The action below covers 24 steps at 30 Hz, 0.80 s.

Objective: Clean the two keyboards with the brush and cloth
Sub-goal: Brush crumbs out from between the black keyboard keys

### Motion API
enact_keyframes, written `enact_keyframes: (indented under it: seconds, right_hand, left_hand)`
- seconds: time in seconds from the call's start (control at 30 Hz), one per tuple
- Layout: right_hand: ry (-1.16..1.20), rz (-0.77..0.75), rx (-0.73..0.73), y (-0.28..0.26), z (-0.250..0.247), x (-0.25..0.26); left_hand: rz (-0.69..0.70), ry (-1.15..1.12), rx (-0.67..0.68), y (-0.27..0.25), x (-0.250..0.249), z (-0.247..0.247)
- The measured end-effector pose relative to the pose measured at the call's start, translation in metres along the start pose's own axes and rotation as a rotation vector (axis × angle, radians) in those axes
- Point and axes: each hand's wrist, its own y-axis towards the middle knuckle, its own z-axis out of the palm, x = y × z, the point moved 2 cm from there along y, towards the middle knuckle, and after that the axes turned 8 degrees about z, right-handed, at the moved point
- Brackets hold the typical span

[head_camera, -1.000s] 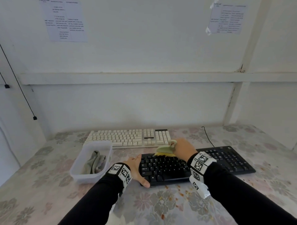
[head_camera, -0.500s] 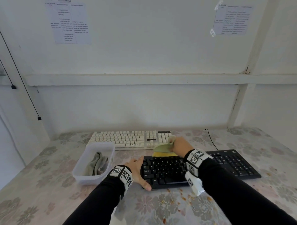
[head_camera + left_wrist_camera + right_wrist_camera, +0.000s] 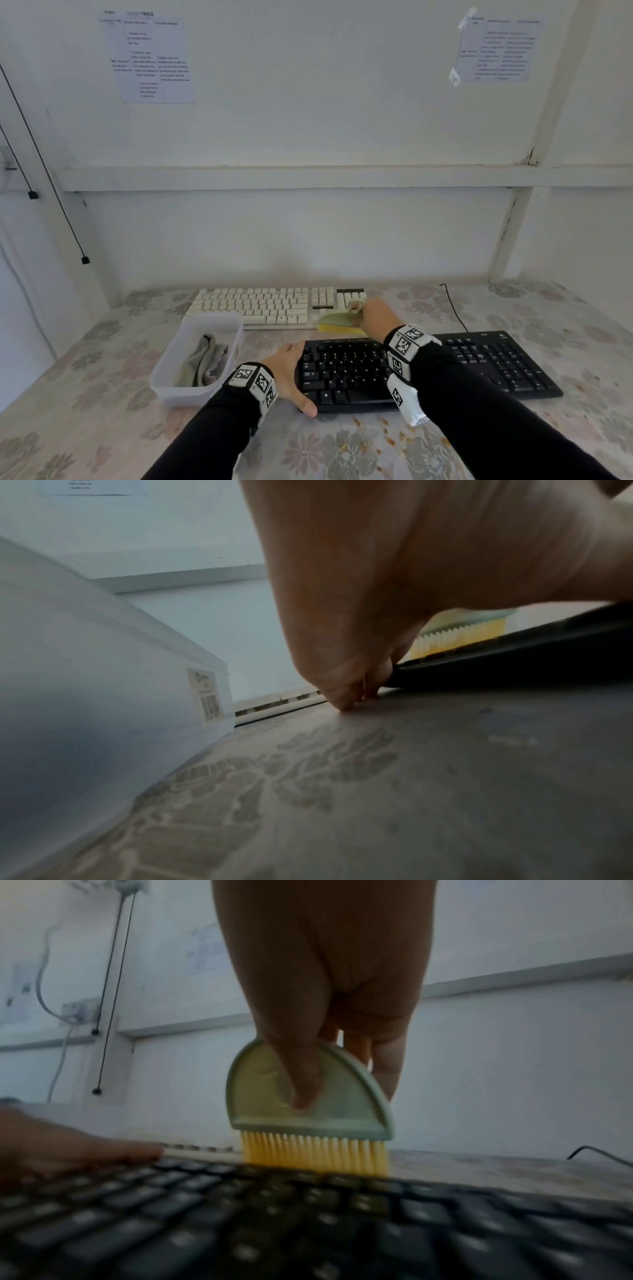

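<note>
A black keyboard [image 3: 479, 363] lies near me, a white keyboard [image 3: 260, 305] behind it. My right hand [image 3: 375, 317] pinches a pale green brush with yellow bristles [image 3: 337, 323] [image 3: 308, 1110], thumb on its flat face. The bristles [image 3: 315, 1153] stand at the black keyboard's [image 3: 308, 1218] far edge. My left hand [image 3: 286, 371] rests at the black keyboard's left end, thumb along the front corner, fingertips [image 3: 346, 700] down on the table beside its edge [image 3: 514, 658]. A grey cloth [image 3: 202, 363] lies crumpled in the plastic container [image 3: 164, 383].
The container [image 3: 103, 683] stands just left of my left hand. Orange-brown crumbs [image 3: 387, 438] are scattered on the floral tablecloth [image 3: 85, 411] in front of the black keyboard. Its cable [image 3: 454, 308] runs back toward the wall. Cords [image 3: 44, 171] hang at the left.
My right hand has swept the brush away from me, from the black keyboard's keys to its far edge near the white keyboard. My left hand has stayed at the keyboard's left end.
</note>
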Motion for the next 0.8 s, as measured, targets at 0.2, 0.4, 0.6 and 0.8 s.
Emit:
enact_keyframes:
  seconds: [0.2,0.4,0.6,0.8]
  right_hand:
    - [-0.136,0.178,-0.076,-0.015,-0.022,-0.037]
    - [-0.052,0.018,-0.093,-0.005,-0.023,-0.015]
    - [-0.051,-0.085,-0.028,0.002,0.005,0.002]
    - [-0.155,0.046,-0.074,-0.013,-0.022,-0.015]
  left_hand:
    - [0.033,-0.066,-0.007,0.002,0.002,0.0]
    - [0.019,-0.061,-0.001,0.004,0.006,0.0]
    - [0.092,-0.099,-0.019,0.001,-0.003,0.001]
    - [0.089,-0.111,-0.005,0.001,-0.003,-0.001]
